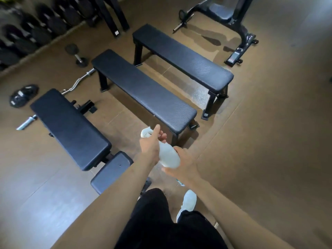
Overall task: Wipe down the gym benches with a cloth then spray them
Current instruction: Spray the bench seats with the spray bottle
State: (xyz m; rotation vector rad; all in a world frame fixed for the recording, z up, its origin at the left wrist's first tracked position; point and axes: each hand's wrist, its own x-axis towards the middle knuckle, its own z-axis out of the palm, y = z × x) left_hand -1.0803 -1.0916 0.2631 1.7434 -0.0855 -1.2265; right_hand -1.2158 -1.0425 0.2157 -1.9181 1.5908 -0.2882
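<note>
Three black padded gym benches stand side by side on the brown floor: a near left bench (71, 126) with a separate seat pad (111, 171), a middle flat bench (142, 88) and a far flat bench (181, 54). I hold a white spray bottle (168, 157) in front of me, just short of the middle bench's near end. My left hand (150, 142) grips its neck below the white nozzle head (146, 132). My right hand (181, 164) cups the bottle's base. No cloth is visible.
A dumbbell rack (32, 29) lines the far left wall. A loose dumbbell (77, 54), a curl bar (77, 81) and a black weight plate (23, 95) lie on the floor left of the benches. Another machine (233, 18) stands at the back right. My white shoe (187, 200) is below.
</note>
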